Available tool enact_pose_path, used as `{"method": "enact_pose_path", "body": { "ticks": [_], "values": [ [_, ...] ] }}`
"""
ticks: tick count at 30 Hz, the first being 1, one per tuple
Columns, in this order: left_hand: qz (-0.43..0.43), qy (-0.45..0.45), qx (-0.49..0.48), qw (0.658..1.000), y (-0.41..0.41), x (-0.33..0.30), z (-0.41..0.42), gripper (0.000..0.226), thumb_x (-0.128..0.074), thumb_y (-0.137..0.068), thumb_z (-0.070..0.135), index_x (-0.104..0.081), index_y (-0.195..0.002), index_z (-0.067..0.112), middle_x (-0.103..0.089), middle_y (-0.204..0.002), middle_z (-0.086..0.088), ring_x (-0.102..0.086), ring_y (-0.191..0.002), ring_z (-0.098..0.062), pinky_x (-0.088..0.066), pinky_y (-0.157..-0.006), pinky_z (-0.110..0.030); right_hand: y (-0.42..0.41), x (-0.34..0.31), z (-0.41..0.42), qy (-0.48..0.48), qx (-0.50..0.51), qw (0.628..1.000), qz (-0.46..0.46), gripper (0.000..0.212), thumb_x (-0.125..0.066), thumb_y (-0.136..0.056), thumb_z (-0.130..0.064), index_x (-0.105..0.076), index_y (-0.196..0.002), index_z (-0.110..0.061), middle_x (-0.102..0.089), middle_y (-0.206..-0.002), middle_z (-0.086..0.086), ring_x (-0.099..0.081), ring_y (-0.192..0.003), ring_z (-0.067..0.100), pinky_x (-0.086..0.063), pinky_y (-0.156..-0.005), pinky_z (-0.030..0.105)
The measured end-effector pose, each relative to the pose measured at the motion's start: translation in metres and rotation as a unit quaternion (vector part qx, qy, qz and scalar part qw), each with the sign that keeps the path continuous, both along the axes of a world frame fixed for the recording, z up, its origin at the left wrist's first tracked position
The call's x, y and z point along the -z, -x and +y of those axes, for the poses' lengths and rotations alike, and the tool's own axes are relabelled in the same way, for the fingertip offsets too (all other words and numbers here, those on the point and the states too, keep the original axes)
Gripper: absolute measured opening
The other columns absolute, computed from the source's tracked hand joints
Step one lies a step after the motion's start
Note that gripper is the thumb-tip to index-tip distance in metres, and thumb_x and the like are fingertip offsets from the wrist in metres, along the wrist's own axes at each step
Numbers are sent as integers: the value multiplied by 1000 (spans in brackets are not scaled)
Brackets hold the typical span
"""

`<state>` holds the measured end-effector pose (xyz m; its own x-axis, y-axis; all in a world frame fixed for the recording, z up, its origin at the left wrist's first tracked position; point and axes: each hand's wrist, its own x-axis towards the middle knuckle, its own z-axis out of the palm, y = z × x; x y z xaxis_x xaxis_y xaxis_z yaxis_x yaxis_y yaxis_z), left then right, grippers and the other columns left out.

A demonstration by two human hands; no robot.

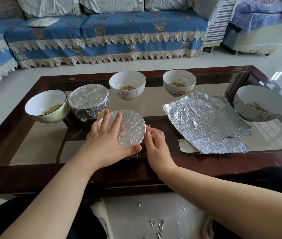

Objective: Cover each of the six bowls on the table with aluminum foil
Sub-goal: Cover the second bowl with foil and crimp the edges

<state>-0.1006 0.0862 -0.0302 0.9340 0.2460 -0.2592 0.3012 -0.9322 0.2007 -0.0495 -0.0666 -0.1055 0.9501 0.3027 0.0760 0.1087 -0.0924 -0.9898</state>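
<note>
sofa (102, 35) w/ blue patterned cover & lace trim runs across the back, 2nd covered seat (257, 26) at far right. in front, glass-top coffee table (136, 171) w/ dark wood frame, holding all six bowls. loose crumpled foil sheet (205, 121) lies flat on the glass at right, a smaller foil piece (186, 146) poking out under its near left corner.

bowls: grey-rimmed bowl (260, 103) far right, uncovered, food inside, its base just touching/overlapping the sheet's far edge. pale green bowl (47, 106) far left, uncovered, bit of food in it. two white bowls at the back, both open w/ food: one w/ yellow plant motif (127, 85), one w/ cat drawing (179, 82). first covered bowl (88, 101) sits just beside the green one, foil wrapped tight over top & down the sides. second covered bowl (129, 128) is nearest the person, centre front, foil smooth over its rim.

left hand (107, 140) lies flat on that foil top, fingers straight & spread, thumb pressed along the near edge. right hand (155, 144) at the bowl's right side, fingers curled in against the foil at the rim; can't tell if it pinches foil or only pushes.

small foil scraps (160, 225) on the pale cloth on the person's lap.
</note>
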Motion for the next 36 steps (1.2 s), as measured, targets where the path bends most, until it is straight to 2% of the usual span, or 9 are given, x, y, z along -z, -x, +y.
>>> {"method": "enact_pose_path", "body": {
  "ticks": [2,4,7,12,17,20,25,33,36],
  "values": [
    [-16,-6,-1,1000,0,6,-1,132,-22,-44,97,22,-153,38,36,-159,3,19,-149,-29,-5,-121,-51,2,1,6,-16,15,1000,9,22,-43,-102,-24,-53,-118,-36,-52,-120,-13,-49,-119,0,-38,-104,20],
    [-28,-11,-3,1000,-1,11,-4,132,-21,-45,97,23,-153,36,37,-158,3,20,-149,-29,-5,-120,-52,3,4,12,-50,42,997,44,13,-46,-101,-25,-50,-107,-35,-59,-116,-7,-56,-112,7,-45,-100,29],
    [-39,-19,-7,999,-1,14,-8,131,-22,-47,96,23,-153,35,36,-158,2,17,-148,-31,-7,-120,-52,4,3,15,-74,66,993,70,6,-46,-101,-26,-51,-100,-29,-63,-107,-6,-60,-105,8,-48,-91,24],
    [-60,-38,-8,997,0,18,-10,131,-17,-45,98,23,-153,34,33,-160,1,13,-148,-33,-9,-120,-52,3,0,21,-76,105,986,109,10,-45,-102,-28,-51,-93,-27,-62,-100,-6,-59,-96,7,-46,-86,22],
    [-73,-35,-13,997,-1,23,-11,131,-19,-47,98,22,-154,35,30,-161,2,15,-148,-33,-9,-119,-52,-6,0,23,-62,134,980,137,10,-49,-100,-27,-54,-92,-23,-62,-96,-7,-59,-95,9,-47,-87,25],
    [-78,-37,-16,996,-1,24,-12,132,-18,-46,98,21,-154,34,28,-162,1,14,-148,-34,-9,-119,-52,-12,4,24,-55,141,975,162,10,-54,-97,-30,-59,-94,-21,-66,-99,-2,-62,-99,15,-50,-93,35],
    [-84,-33,-24,996,0,24,-13,132,-19,-46,98,21,-154,34,27,-162,0,13,-148,-34,-9,-119,-52,-17,6,26,-71,137,963,222,8,-58,-93,-23,-62,-96,-16,-69,-97,6,-65,-92,20,-54,-89,40],
    [-80,-15,-39,996,-1,21,-17,133,-18,-44,97,20,-155,33,24,-163,0,14,-148,-35,-7,-119,-52,-31,0,21,-14,124,971,206,8,-66,-88,-11,-64,-96,-10,-70,-97,14,-63,-81,18,-55,-85,38],
    [-82,1,-48,996,-1,21,-17,134,-16,-45,100,18,-155,32,23,-164,0,13,-149,-35,-7,-119,-52,-35,-2,18,10,104,974,201,5,-64,-90,-6,-65,-91,-11,-70,-87,8,-63,-76,16,-55,-81,34]
  ]
}}
